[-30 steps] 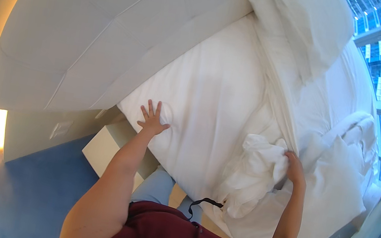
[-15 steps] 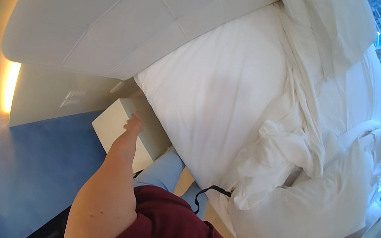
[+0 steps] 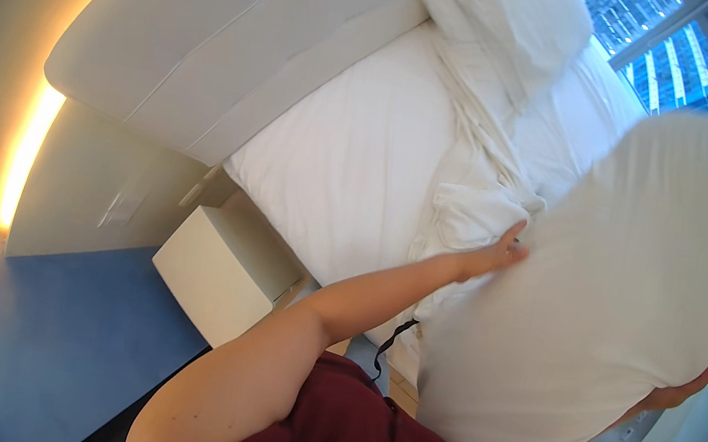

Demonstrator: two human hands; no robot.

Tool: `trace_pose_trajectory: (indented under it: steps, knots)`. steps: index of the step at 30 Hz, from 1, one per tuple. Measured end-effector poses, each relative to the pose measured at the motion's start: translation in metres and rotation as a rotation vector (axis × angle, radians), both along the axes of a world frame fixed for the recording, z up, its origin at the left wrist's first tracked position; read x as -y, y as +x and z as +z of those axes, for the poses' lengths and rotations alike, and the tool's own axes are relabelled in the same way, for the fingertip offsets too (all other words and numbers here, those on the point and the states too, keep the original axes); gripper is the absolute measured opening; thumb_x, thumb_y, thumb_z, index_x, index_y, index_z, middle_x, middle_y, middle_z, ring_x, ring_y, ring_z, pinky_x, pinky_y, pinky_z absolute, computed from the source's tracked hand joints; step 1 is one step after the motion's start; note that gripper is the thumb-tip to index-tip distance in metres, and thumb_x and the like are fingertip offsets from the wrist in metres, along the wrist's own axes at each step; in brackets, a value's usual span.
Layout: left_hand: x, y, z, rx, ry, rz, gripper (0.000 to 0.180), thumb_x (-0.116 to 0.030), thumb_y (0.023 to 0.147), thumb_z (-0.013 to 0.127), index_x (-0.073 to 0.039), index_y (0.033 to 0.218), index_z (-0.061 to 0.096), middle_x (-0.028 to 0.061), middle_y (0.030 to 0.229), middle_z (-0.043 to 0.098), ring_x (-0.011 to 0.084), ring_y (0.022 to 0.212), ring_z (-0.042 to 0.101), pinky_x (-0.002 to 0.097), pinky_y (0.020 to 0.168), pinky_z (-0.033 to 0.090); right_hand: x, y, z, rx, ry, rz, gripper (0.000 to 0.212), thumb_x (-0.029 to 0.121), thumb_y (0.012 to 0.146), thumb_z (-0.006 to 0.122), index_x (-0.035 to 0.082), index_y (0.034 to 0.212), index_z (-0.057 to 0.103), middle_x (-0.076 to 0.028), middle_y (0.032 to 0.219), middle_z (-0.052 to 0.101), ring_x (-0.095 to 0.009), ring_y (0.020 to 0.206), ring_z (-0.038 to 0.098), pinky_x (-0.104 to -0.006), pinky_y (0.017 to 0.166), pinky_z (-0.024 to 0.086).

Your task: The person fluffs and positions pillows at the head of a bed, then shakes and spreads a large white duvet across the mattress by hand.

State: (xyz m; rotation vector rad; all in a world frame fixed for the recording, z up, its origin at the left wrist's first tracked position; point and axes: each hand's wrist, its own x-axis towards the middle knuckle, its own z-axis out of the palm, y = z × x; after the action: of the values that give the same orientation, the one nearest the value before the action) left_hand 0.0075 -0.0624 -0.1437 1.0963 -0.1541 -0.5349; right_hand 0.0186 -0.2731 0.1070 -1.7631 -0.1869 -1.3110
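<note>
Both hands were on a big white pillow, lifted off the bed and held up in front of the person, to the right side of the view. Left hand pressed flat against the pillow's left edge, fingers stretched out and close together. Right hand cupped the pillow's lower right edge, fingers curled around the fabric; only part of that hand showed.

The pillow hung over the right part of the mattress, which had a white sheet on it. Crumpled bedding lay just beside the left hand. A second pillow sat at the head end against the padded headboard. A pale nightstand stood next to the bed on the blue floor.
</note>
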Motion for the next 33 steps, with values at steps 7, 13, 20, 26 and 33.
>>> trace_pose_trajectory:
  steps: [7, 13, 20, 26, 33]
  knots:
    - [-0.151, 0.035, 0.101, -0.021, 0.133, 0.286, 0.095, -0.04, 0.069, 0.072, -0.004, 0.134, 0.012, 0.0177, 0.118, 0.045, 0.0231, 0.105, 0.048, 0.0347, 0.088, 0.043, -0.038, -0.003, -0.133, -0.126, 0.356, -0.012, 0.045, 0.031, 0.088, 0.044, -0.001, 0.118, 0.043, -0.015, 0.118, 0.048, -0.025, 0.108, 0.047, -0.0344, 0.093, 0.036]
    - [-0.296, -0.007, 0.063, -0.02, 1.178, 0.563, 0.097, -0.044, 0.061, 0.073, -0.01, 0.134, 0.019, 0.0206, 0.123, 0.041, 0.0318, 0.111, 0.043, 0.0415, 0.092, 0.037, -0.12, -0.023, -0.329, -0.795, 0.388, 0.119, 0.038, 0.024, 0.088, 0.043, 0.0, 0.118, 0.042, -0.012, 0.116, 0.049, -0.022, 0.107, 0.046, -0.0341, 0.094, 0.035]
    - [-0.261, 0.01, -0.092, -0.114, 1.626, -0.084, 0.109, -0.068, 0.055, 0.062, -0.034, 0.138, 0.0, 0.0115, 0.144, -0.014, 0.0442, 0.128, -0.013, 0.0755, 0.085, 0.006, -0.217, 0.092, -0.335, -0.824, 0.031, 0.396, 0.029, -0.002, 0.071, 0.049, 0.0, 0.1, 0.047, -0.012, 0.092, 0.049, -0.02, 0.083, 0.048, -0.0288, 0.074, 0.042]
    - [-0.244, 0.058, -0.135, -0.183, 1.633, -0.201, 0.112, -0.071, 0.054, 0.06, -0.029, 0.139, 0.0, 0.0149, 0.142, -0.019, 0.0469, 0.126, -0.018, 0.0751, 0.084, 0.0, -0.268, 0.333, -0.332, -0.678, -0.584, 0.089, 0.041, 0.007, 0.073, 0.056, 0.0, 0.111, 0.042, -0.02, 0.108, 0.043, -0.035, 0.1, 0.045, -0.0405, 0.08, 0.042]
    - [-0.262, 0.065, -0.147, -0.215, 1.629, -0.233, 0.111, -0.072, 0.056, 0.058, -0.022, 0.14, 0.004, 0.0185, 0.142, -0.017, 0.0483, 0.124, -0.021, 0.0753, 0.083, -0.003, -0.351, 0.421, -0.331, -1.0, -0.685, -0.504, 0.058, 0.027, 0.075, 0.063, 0.0, 0.12, 0.039, -0.02, 0.122, 0.038, -0.037, 0.116, 0.034, -0.0397, 0.09, 0.039]
